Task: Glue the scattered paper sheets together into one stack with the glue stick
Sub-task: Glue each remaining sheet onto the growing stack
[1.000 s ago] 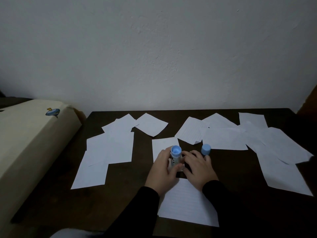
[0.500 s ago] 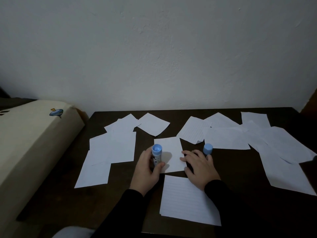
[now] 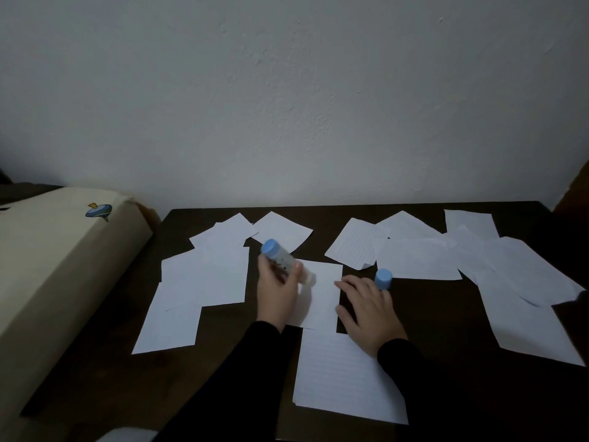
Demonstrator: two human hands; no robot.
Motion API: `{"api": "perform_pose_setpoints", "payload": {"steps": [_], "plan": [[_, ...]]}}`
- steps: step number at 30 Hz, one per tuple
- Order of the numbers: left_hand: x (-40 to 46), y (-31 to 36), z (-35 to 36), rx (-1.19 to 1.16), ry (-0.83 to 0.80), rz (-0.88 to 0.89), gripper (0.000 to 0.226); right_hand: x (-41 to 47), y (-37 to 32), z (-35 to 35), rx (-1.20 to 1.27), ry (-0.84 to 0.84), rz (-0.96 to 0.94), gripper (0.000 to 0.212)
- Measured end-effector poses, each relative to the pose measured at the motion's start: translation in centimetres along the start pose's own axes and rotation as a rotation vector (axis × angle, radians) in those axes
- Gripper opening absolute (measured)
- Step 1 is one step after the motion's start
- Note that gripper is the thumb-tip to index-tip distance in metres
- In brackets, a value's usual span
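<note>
From my remote seat I see the left hand (image 3: pixel 278 291) curled round the white-bodied glue stick with a light blue end (image 3: pixel 284 261). The stick lies tilted, blue end up and to the left, its pale tip down on the small white paper sheet (image 3: pixel 322 291) at the middle of the dark brown wooden table (image 3: pixel 446 314). Whether the tip actually touches the paper I cannot say for sure; the light is dim and that end is blurred.

The right hand (image 3: pixel 366 309) lies flat with its fingers spread and fairly straight, resting on the table just beside the small sheet's right edge, fingertips reaching that edge. It grips nothing. Just beyond its knuckles stands the light blue cylindrical cap (image 3: pixel 383 279), upright on the table.

In front of me, partly under the right wrist, lies a larger lined white sheet (image 3: pixel 338 381), its far edge touching the small one. A cluster of overlapping white sheets (image 3: pixel 204 275) spreads to the left, another overlapping group of lined white sheets (image 3: pixel 417 253) sits beyond the cap, and more long white sheets (image 3: pixel 526 301) trail off to the right.

Left of the table stands a beige cardboard box (image 3: pixel 63 266) with a small blue sticker (image 3: pixel 98 211). A pale plaster wall (image 3: pixel 287 90) rises behind.
</note>
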State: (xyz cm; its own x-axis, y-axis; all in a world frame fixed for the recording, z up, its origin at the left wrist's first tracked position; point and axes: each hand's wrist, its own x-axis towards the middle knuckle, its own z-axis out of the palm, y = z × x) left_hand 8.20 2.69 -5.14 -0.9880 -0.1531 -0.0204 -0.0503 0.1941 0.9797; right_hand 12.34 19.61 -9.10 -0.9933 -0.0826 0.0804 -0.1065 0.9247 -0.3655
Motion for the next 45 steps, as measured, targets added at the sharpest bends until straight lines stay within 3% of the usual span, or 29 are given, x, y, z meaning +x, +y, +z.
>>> {"api": "perform_pose_setpoints", "payload": {"steps": [5,14,20,25,32,36,39,43,45], "plan": [[2.7,1.6,3.1,0.216,-0.168,0.160,0.044,0.7,0.1,0.1,-0.063,-0.161,0.051,0.062],[4.1,0.7,5.7,0.372,-0.265,0.255,0.043,0.6,0.3,0.7,-0.044,-0.079,0.029,0.061],[4.4,0.4,5.4,0.467,-0.294,0.342,0.046,0.6,0.1,0.5,-0.032,-0.065,0.030,0.059],[5.0,-0.1,4.5,0.518,-0.213,0.331,0.047,0.5,-0.1,0.2,-0.026,-0.061,0.029,0.060],[5.8,-0.3,2.4,0.443,-0.125,0.206,0.056,0.5,-0.3,0.2,-0.042,-0.072,0.057,0.059],[5.0,0.7,1.2,0.060,0.100,0.123,0.080,0.6,-0.3,0.3,-0.064,-0.091,0.065,0.060],[5.1,0.9,-0.7,-0.109,0.237,0.077,0.075,0.5,-0.2,0.3,-0.067,-0.086,0.052,0.060],[4.7,0.2,-2.9,0.038,0.057,0.063,0.040,0.4,-0.2,0.3,-0.050,-0.060,0.054,0.061],[4.0,-0.3,-3.6,-0.018,-0.023,-0.005,0.038,0.4,-0.3,0.3,-0.046,-0.044,0.066,0.061]]}}
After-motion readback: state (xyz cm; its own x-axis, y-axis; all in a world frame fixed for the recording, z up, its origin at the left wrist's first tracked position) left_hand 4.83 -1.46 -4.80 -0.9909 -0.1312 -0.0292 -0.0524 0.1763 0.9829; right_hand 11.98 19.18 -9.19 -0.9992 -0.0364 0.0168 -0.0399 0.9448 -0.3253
